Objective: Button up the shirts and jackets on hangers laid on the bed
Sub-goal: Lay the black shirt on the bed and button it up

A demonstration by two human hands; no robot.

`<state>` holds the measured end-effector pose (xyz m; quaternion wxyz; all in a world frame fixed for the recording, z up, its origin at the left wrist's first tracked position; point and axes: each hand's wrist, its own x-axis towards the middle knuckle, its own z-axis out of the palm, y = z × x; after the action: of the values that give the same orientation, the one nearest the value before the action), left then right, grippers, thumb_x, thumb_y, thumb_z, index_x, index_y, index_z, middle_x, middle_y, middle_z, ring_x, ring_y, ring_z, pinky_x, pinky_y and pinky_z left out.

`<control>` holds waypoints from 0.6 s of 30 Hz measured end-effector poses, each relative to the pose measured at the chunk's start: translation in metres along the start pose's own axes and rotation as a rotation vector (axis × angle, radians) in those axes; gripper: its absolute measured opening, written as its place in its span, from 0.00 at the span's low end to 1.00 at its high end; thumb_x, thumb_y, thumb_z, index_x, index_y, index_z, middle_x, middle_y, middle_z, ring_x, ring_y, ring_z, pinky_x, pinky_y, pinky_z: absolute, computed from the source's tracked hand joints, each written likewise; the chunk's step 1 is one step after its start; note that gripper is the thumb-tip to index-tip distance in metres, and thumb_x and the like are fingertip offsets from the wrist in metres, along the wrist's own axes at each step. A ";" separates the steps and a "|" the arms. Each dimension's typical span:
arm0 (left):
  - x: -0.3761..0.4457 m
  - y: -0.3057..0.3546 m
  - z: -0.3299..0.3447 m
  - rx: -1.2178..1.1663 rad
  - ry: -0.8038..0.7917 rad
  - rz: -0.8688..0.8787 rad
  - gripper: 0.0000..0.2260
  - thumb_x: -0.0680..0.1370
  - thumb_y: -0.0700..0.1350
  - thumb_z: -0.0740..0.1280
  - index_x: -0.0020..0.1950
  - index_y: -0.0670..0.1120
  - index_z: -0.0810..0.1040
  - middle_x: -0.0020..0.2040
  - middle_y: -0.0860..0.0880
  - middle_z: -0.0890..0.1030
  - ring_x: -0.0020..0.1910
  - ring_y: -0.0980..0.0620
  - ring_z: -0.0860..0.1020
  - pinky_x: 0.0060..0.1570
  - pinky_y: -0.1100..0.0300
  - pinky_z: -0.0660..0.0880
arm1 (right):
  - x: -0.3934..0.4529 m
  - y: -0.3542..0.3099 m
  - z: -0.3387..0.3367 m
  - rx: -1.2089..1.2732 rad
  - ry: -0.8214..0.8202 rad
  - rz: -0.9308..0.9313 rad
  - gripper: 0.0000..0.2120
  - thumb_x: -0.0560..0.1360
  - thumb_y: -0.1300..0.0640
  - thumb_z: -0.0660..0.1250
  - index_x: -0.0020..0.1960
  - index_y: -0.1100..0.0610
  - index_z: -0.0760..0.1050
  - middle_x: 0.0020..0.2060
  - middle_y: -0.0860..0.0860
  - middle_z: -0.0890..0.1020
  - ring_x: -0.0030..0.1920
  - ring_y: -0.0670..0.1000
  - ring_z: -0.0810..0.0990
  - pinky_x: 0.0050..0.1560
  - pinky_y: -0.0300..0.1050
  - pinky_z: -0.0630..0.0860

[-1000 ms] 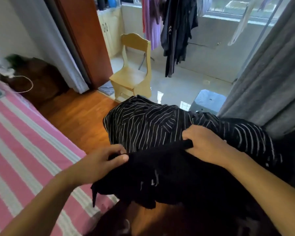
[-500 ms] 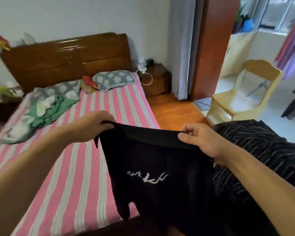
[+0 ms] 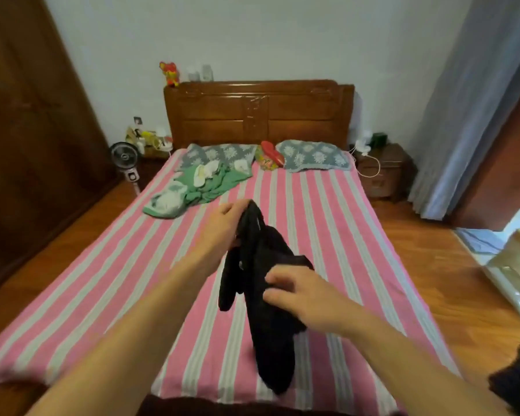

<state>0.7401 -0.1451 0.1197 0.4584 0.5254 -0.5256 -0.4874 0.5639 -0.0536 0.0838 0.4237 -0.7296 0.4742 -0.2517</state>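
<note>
I read no writing on the black garment [image 3: 270, 310]. Left hand [image 3: 227, 225] grips its far end; right hand [image 3: 300, 292] pinches its middle, above the bed [image 3: 102, 280].

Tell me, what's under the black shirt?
Under the black shirt, held up by the left hand and right hand, lies the striped bed. The stripes directly beneath are hidden.

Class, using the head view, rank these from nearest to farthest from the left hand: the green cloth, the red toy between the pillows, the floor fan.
From the left hand:
1. Green cloth, just beyond, slightly left on the bed.
2. Red toy, farther up, between the pillows.
3. Floor fan, off the bed's left side.
</note>
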 end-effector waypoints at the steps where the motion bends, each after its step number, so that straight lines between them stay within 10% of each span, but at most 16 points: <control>1: -0.005 -0.022 -0.018 0.025 -0.045 -0.046 0.07 0.80 0.48 0.69 0.44 0.49 0.74 0.39 0.44 0.77 0.38 0.46 0.77 0.33 0.59 0.72 | 0.009 0.002 0.027 -0.071 -0.161 0.025 0.04 0.80 0.54 0.67 0.47 0.48 0.79 0.42 0.44 0.82 0.44 0.40 0.80 0.50 0.44 0.77; 3: -0.016 -0.062 -0.058 0.101 -0.149 -0.103 0.11 0.73 0.38 0.71 0.42 0.51 0.71 0.38 0.43 0.71 0.35 0.47 0.71 0.32 0.55 0.66 | 0.031 0.000 0.056 -0.090 -0.245 0.071 0.05 0.80 0.56 0.67 0.50 0.50 0.82 0.45 0.44 0.85 0.47 0.41 0.83 0.55 0.47 0.80; 7: -0.049 -0.079 -0.123 0.272 -0.399 -0.117 0.14 0.68 0.34 0.61 0.46 0.51 0.70 0.43 0.45 0.69 0.39 0.48 0.65 0.39 0.50 0.62 | 0.093 -0.003 0.060 -0.171 0.108 -0.013 0.24 0.78 0.68 0.63 0.64 0.43 0.75 0.57 0.45 0.77 0.54 0.43 0.80 0.60 0.52 0.78; 12: -0.075 -0.041 -0.152 0.387 -0.636 -0.016 0.24 0.76 0.34 0.61 0.63 0.60 0.74 0.56 0.49 0.77 0.46 0.40 0.76 0.46 0.40 0.74 | 0.155 -0.016 0.087 -0.441 -0.398 -0.310 0.32 0.78 0.64 0.67 0.76 0.40 0.64 0.79 0.41 0.52 0.78 0.47 0.52 0.74 0.48 0.57; 15: -0.074 -0.037 -0.176 0.455 -0.589 -0.011 0.30 0.77 0.37 0.63 0.71 0.66 0.67 0.67 0.52 0.74 0.62 0.37 0.76 0.60 0.35 0.75 | 0.186 -0.019 0.100 -0.334 -0.518 -0.267 0.21 0.79 0.60 0.66 0.70 0.45 0.72 0.67 0.45 0.73 0.67 0.49 0.72 0.65 0.44 0.71; 18: -0.061 -0.049 -0.208 0.648 -0.180 -0.096 0.28 0.78 0.37 0.65 0.70 0.65 0.67 0.66 0.54 0.76 0.60 0.40 0.79 0.54 0.41 0.81 | 0.230 -0.022 0.078 -0.527 -0.204 -0.290 0.04 0.76 0.59 0.68 0.44 0.52 0.78 0.35 0.49 0.79 0.40 0.58 0.79 0.39 0.51 0.74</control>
<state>0.9540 -0.0890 0.0947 0.1958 0.6227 -0.6663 -0.3605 0.7321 -0.2278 0.0545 0.2252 -0.8957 0.3692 -0.1036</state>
